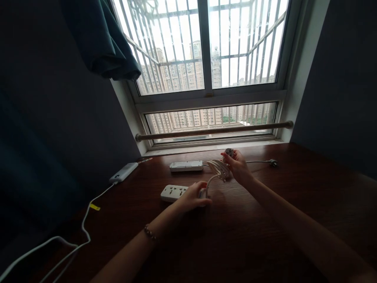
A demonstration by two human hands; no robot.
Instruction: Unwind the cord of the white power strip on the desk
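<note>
A white power strip (pixel 170 192) with its sockets facing up lies on the dark wooden table. My left hand (pixel 193 195) is closed around its right end, hiding that part. From there a white cord (pixel 217 168) rises to the right in a bundle of loops. Just past the loops, my right hand (pixel 239 169) pinches a dark-faced plug (pixel 229 151) above the table. Farther back, a second white power strip (pixel 186 166) rests near the window. A grey cord leads off to the right to another plug (pixel 273 162) on the tabletop.
At the table's left edge lies a white box-like device (pixel 125 172) with a white cable (pixel 86 224) running toward me. That cable carries a yellow tag (pixel 94 206). A rail (pixel 215 131) crosses the barred window behind the table. A blue curtain (pixel 101 47) hangs at upper left.
</note>
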